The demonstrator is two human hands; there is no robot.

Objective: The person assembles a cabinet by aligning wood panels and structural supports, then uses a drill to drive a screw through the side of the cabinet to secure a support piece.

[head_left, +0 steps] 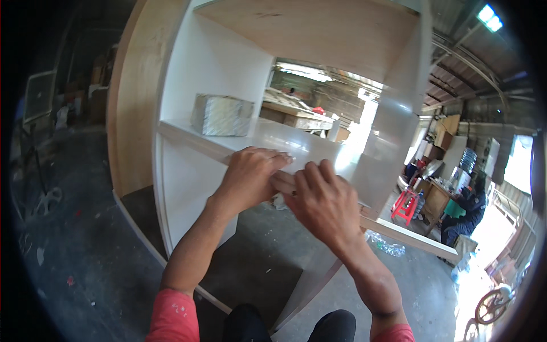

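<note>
Before me stands a white and bare-wood cabinet (pixel 196 68) with open compartments. Along the front edge of its middle shelf (pixel 279 135) runs a pale strip (pixel 410 235), whose right end juts past the side panel. My left hand (pixel 248 174) is closed over the strip and shelf edge, fingers together on top. Right beside it, my right hand (pixel 325 202) grips the same edge with curled fingers; the two hands nearly touch. They cover the part of the strip between them. A box-shaped block with a shiny, wrapped-looking surface (pixel 222 115) rests on the shelf, left of my hands.
A tall plywood panel (pixel 137 102) stands at the cabinet's left. Behind it is a workbench (pixel 296 117). To the right are a red stool (pixel 404 206), a wooden table (pixel 436 196) and a seated person in dark clothes (pixel 464 214). Clear plastic (pixel 387 245) lies on the floor.
</note>
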